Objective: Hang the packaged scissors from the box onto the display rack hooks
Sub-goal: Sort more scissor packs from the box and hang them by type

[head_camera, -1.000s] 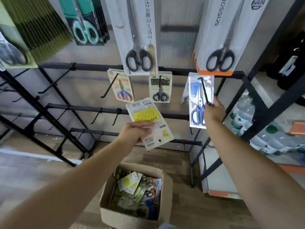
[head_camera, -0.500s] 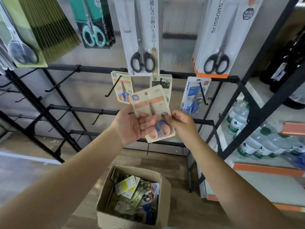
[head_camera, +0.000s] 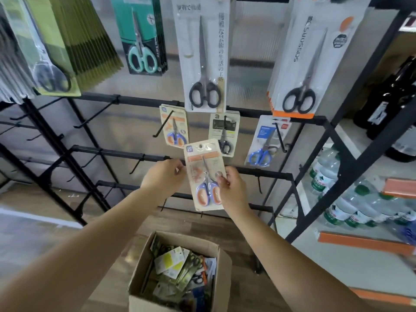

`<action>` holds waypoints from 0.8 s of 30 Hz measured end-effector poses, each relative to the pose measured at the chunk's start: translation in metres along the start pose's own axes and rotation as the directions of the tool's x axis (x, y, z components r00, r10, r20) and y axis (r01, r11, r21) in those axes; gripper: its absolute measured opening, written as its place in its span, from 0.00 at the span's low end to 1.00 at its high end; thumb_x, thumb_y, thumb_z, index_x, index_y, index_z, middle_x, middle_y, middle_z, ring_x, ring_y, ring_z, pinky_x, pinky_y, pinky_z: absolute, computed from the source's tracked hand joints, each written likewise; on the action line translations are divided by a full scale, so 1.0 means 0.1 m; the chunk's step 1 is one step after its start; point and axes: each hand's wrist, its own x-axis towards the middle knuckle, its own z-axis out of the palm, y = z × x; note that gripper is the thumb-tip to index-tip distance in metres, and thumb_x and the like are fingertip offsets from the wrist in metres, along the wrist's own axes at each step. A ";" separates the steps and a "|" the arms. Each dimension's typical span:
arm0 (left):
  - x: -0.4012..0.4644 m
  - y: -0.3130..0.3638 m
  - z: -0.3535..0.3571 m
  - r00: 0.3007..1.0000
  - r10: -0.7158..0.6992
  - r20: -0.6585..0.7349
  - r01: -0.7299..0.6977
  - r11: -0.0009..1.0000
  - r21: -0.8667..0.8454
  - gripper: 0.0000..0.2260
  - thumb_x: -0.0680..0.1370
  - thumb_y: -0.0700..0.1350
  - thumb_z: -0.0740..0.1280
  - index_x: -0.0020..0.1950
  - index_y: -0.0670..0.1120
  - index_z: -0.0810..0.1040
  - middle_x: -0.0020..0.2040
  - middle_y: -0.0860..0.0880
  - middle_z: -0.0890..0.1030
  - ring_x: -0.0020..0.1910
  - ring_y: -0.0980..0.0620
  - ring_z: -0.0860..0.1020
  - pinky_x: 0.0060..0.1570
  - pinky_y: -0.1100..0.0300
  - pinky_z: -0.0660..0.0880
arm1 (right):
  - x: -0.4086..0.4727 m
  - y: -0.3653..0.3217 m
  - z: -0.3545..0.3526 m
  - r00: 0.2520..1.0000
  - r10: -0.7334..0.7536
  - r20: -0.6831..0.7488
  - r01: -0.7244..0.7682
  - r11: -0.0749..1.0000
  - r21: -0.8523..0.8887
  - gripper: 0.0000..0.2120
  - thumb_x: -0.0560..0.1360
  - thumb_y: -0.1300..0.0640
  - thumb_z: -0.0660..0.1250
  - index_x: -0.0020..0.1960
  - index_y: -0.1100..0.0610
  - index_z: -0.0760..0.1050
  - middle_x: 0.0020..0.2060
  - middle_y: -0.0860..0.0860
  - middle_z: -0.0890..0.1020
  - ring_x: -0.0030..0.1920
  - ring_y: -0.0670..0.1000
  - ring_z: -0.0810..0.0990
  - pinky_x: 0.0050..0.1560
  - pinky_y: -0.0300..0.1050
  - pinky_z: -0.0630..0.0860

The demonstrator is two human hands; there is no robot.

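- Both hands are holding up one scissors pack (head_camera: 203, 174): right hand (head_camera: 230, 188) pinching its edge, left hand (head_camera: 163, 179) curled at the other.
- Next, probably threading its hole onto the hook (head_camera: 162, 124) with matching packs.

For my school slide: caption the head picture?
Right hand lifts packaged scissors toward rack hooks, above the box.

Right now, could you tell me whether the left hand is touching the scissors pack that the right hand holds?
Cannot tell. In the head view the left hand has fingertips at the pack edge, but blur hides any contact or gap; the right hand pinches it.
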 end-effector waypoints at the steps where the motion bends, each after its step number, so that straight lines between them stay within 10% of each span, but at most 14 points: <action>1: -0.01 -0.09 -0.05 1.000 0.005 -0.021 -0.003 0.999 0.054 0.09 0.80 0.48 0.57 0.45 0.48 0.75 0.34 0.55 0.73 0.33 0.56 0.71 0.29 0.61 0.64 | 0.01 -0.06 0.13 1.000 -0.022 0.005 0.022 1.000 0.005 0.04 0.80 0.60 0.60 0.52 0.58 0.71 0.52 0.53 0.81 0.51 0.51 0.80 0.41 0.35 0.71; 7: -0.12 -0.56 -0.34 0.996 0.082 -0.046 -0.070 0.973 0.219 0.14 0.82 0.49 0.55 0.41 0.45 0.73 0.39 0.48 0.75 0.38 0.47 0.72 0.38 0.56 0.70 | 0.06 -0.42 0.84 0.993 -0.088 0.084 0.080 0.992 0.092 0.10 0.80 0.60 0.60 0.58 0.63 0.71 0.54 0.57 0.80 0.53 0.53 0.79 0.50 0.46 0.78; 17: 0.06 -0.94 -0.42 0.985 0.166 -0.040 -0.155 0.968 0.195 0.12 0.82 0.48 0.56 0.45 0.45 0.74 0.41 0.49 0.75 0.39 0.47 0.74 0.35 0.57 0.66 | 0.08 -0.43 1.16 0.998 -0.061 -0.011 0.062 0.988 0.142 0.17 0.78 0.65 0.61 0.67 0.59 0.68 0.52 0.49 0.78 0.52 0.48 0.78 0.42 0.23 0.70; 24: 0.23 -1.23 -0.33 0.952 0.306 -0.015 -0.304 0.949 0.081 0.11 0.82 0.48 0.57 0.55 0.47 0.78 0.41 0.49 0.77 0.36 0.52 0.67 0.35 0.59 0.61 | -0.08 -0.38 1.28 0.962 -0.260 -0.080 0.264 0.964 0.039 0.27 0.78 0.70 0.59 0.71 0.52 0.56 0.49 0.69 0.79 0.46 0.60 0.77 0.48 0.31 0.73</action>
